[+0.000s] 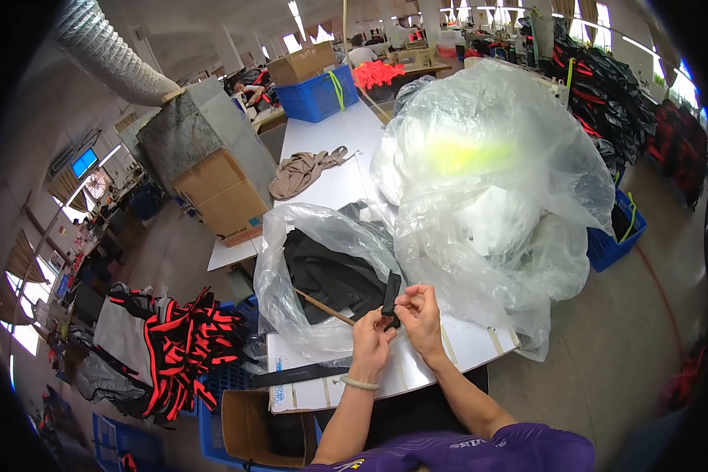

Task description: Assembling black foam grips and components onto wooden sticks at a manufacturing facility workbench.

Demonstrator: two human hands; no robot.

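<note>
Both my hands are close together over the near edge of the white table. A short black strap (392, 289) stands between them, pinched by the closed fingers of my left hand (372, 340) and my right hand (420, 321). A thin wooden stick (321, 304) runs from my left hand toward the upper left; whether the fingers grip it is hidden. Just beyond, black fabric (326, 271) lies in an opened clear plastic bag (271, 263). A long black strip (307, 374) lies along the table edge, left of my left wrist.
A large, bulging clear plastic bag (495, 165) covers the table's right side. Farther back are a patterned cloth (303, 173), a blue crate (317, 97) and a cardboard box (222, 197). Red-and-black pieces (181, 346) are heaped at left, above an open carton (248, 429).
</note>
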